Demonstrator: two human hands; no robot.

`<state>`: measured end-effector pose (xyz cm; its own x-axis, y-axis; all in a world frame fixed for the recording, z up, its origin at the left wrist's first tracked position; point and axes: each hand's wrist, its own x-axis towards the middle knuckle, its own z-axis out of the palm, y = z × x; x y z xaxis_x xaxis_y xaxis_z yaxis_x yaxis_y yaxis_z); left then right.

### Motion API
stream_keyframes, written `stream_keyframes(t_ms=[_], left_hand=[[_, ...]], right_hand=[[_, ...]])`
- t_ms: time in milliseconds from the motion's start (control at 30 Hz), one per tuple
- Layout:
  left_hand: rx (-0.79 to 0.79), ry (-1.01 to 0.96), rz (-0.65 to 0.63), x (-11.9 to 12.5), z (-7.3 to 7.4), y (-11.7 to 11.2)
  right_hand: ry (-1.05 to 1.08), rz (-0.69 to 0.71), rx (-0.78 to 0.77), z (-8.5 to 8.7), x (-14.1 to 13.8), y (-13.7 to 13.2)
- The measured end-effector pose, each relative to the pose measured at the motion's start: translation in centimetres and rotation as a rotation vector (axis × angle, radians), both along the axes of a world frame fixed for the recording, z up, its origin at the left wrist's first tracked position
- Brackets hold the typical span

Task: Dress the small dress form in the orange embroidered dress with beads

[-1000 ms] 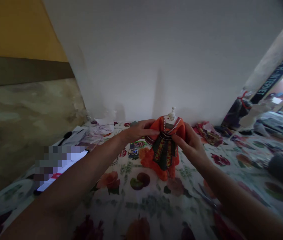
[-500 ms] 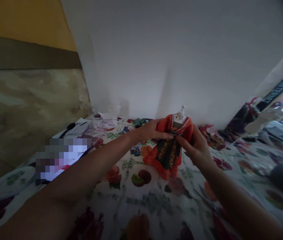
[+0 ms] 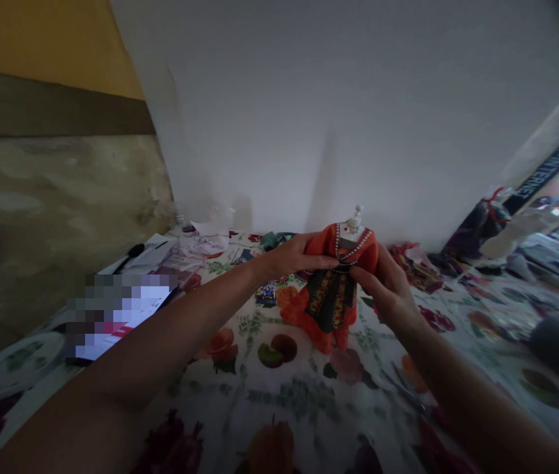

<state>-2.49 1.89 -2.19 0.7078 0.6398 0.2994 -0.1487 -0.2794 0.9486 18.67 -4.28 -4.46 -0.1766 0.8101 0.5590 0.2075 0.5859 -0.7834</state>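
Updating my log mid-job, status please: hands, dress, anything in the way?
Left hand, right hand holding dress at sides, thumbs at waist. Dress upright on mannequin. Only hands overlap it.

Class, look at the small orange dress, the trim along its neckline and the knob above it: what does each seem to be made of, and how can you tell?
Orange dress: likely matt cloth; it drapes softly, without clear shine.
Neckline trim: seemingly beads or imitation pearls; pale, round dots in a row.
Knob: perhaps painted wood or plastic; its pale, rounded shape leaves that open.
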Motion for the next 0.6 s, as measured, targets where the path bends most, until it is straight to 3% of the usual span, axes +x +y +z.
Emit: stream_keyframes(t_ms=[200,467,600], left_hand=[[0.013,-0.006,0.015,-0.2,-0.1,0.3],[-0.047,0.032,0.058,-1.3,-0.8,1.1],[0.001,0.040,0.038,-1.1,-0.8,1.0]], right_hand=[[-0.037,-0.076,0.026,-0.1,0.1,0.3],[-0.005,-0.082,-0.015,0.0,0.1,0.2],[0.018,-0.073,0.008,0.0,-0.2,0.1]])
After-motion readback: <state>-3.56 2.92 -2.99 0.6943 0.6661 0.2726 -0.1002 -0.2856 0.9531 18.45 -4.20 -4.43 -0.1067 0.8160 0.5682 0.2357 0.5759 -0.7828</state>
